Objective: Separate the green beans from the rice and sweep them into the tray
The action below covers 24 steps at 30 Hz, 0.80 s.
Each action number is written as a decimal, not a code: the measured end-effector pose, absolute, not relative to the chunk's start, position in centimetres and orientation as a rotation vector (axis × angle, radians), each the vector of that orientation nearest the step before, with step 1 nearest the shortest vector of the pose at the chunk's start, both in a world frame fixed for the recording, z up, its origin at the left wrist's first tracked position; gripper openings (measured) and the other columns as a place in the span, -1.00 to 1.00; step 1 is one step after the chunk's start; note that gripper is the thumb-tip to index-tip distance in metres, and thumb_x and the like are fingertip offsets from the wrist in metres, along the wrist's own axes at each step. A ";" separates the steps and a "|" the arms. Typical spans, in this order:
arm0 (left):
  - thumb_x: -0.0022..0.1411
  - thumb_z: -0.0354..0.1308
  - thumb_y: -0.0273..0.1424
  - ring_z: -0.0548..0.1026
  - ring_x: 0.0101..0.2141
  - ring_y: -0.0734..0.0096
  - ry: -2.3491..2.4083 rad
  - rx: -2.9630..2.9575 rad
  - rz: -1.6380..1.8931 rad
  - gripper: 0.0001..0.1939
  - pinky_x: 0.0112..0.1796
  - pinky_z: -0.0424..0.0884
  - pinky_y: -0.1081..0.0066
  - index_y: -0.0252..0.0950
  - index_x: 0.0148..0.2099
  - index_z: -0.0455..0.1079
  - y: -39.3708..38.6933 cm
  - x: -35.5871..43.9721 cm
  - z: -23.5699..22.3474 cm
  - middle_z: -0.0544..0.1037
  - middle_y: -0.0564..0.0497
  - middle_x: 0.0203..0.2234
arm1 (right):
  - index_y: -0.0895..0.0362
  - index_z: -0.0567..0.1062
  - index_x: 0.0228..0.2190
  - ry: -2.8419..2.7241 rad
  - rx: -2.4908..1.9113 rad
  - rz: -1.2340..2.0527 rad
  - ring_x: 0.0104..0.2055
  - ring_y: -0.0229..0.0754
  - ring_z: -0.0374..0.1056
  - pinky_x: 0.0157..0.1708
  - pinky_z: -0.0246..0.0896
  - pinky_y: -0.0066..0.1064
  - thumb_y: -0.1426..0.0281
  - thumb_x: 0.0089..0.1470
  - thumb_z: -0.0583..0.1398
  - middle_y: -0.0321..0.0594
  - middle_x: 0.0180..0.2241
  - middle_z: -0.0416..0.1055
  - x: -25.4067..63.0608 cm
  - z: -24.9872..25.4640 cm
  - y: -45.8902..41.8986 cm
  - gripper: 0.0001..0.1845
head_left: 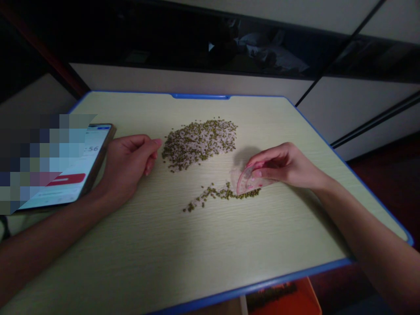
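Right hand pinches one protractor by one mung-bean trail; loosely curled left hand, contents unclear, flanks one mixed-grain pile.

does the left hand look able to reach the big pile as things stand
Likely yes: the left hand sits just beside the big pile, with nothing visible between them.

The surface before me is pale yellow-green with fine, streaky grain, edged in bright blue. The heap is speckled olive green and pinkish white; the thin trail shows mostly olive. The clear curved sheet in my right fingers carries pinkish-red markings. The phone glows whitish with a red bar.
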<state>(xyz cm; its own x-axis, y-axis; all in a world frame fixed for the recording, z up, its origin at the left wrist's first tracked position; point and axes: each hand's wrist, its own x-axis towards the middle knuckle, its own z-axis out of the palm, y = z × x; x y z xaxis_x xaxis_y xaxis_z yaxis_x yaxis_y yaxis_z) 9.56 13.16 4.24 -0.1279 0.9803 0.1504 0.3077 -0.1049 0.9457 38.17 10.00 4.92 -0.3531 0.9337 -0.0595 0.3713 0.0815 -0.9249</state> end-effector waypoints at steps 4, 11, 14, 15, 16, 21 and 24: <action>-0.03 0.12 -0.42 0.08 -0.81 0.68 1.499 1.452 1.251 -0.69 -0.72 -0.04 0.51 -0.26 -0.75 0.18 13.2 9.7 4.3 0.17 0.20 -0.90 | 0.24 0.59 -0.44 -1.798 -1.283 1.262 -0.56 -0.32 0.31 -0.57 0.22 -0.48 0.45 -0.20 0.30 -0.22 -0.55 0.48 38.0 4.8 9.9 -0.84; -0.04 0.12 -0.41 0.08 -0.82 0.67 1.510 1.449 1.253 -0.68 -0.74 -0.05 0.52 -0.26 -0.76 0.18 13.1 9.7 4.4 0.15 0.20 -0.92 | 0.25 0.58 -0.45 -1.828 -1.283 1.271 -0.58 -0.34 0.26 -0.59 0.15 -0.49 0.44 -0.18 0.29 -0.24 -0.57 0.44 37.9 5.1 9.9 -0.84; -0.04 0.12 -0.40 0.07 -0.82 0.68 1.503 1.462 1.257 -0.68 -0.74 -0.05 0.52 -0.26 -0.76 0.18 13.1 9.8 4.2 0.15 0.20 -0.92 | 0.25 0.58 -0.44 -1.827 -1.283 1.274 -0.58 -0.34 0.24 -0.61 0.12 -0.49 0.43 -0.18 0.29 -0.25 -0.58 0.42 37.9 5.0 9.9 -0.83; -0.04 0.12 -0.40 0.07 -0.82 0.68 1.497 1.460 1.260 -0.68 -0.74 -0.05 0.53 -0.26 -0.76 0.18 13.1 9.8 4.2 0.15 0.20 -0.92 | 0.25 0.58 -0.43 -1.823 -1.279 1.274 -0.59 -0.35 0.23 -0.62 0.10 -0.49 0.42 -0.18 0.30 -0.26 -0.59 0.41 37.9 4.9 9.9 -0.82; -0.05 0.12 -0.40 0.08 -0.82 0.68 1.491 1.459 1.260 -0.69 -0.74 -0.04 0.53 -0.26 -0.75 0.19 13.1 9.7 4.1 0.15 0.21 -0.92 | 0.24 0.58 -0.43 -1.816 -1.277 1.275 -0.60 -0.36 0.21 -0.63 0.08 -0.50 0.42 -0.18 0.30 -0.27 -0.59 0.40 37.9 4.8 9.9 -0.82; -0.05 0.13 -0.40 0.09 -0.82 0.68 1.472 1.468 1.267 -0.70 -0.74 -0.04 0.53 -0.26 -0.75 0.20 13.2 9.5 4.0 0.17 0.21 -0.91 | 0.23 0.58 -0.43 -1.787 -1.268 1.271 -0.62 -0.38 0.19 -0.66 0.05 -0.51 0.40 -0.17 0.30 -0.29 -0.60 0.38 37.9 4.5 10.0 -0.81; -0.05 0.13 -0.39 0.08 -0.82 0.67 1.480 1.462 1.269 -0.69 -0.74 -0.05 0.52 -0.26 -0.75 0.20 13.3 9.5 4.0 0.16 0.21 -0.91 | 0.24 0.58 -0.42 -1.789 -1.276 1.271 -0.61 -0.37 0.21 -0.64 0.08 -0.51 0.41 -0.17 0.30 -0.27 -0.58 0.40 37.8 4.5 10.0 -0.81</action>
